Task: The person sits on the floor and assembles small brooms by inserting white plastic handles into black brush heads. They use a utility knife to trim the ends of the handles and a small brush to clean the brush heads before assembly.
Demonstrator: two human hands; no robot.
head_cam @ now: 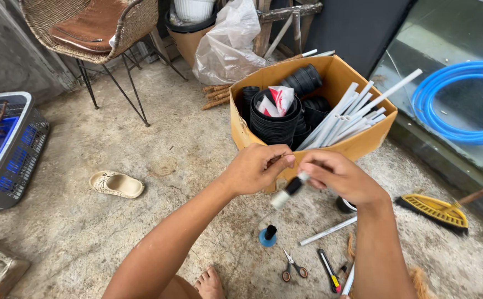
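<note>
Above the concrete floor [141, 166], before the cardboard box [363, 141], both hands meet: right hand [338, 176] fingers [312, 169] pinch a small black-and-white tube [289, 191]; left hand [258, 168] fingers curl together at its upper end.

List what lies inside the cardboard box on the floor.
The cardboard box holds stacked black pots, a red-and-white packet resting in the top pot, and white pipes leaning out over its rim. The box's bottom is covered.

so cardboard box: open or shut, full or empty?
Open and well filled: the cardboard box has no flaps over the top, with stacked black pots and white pipes sticking out.
</note>
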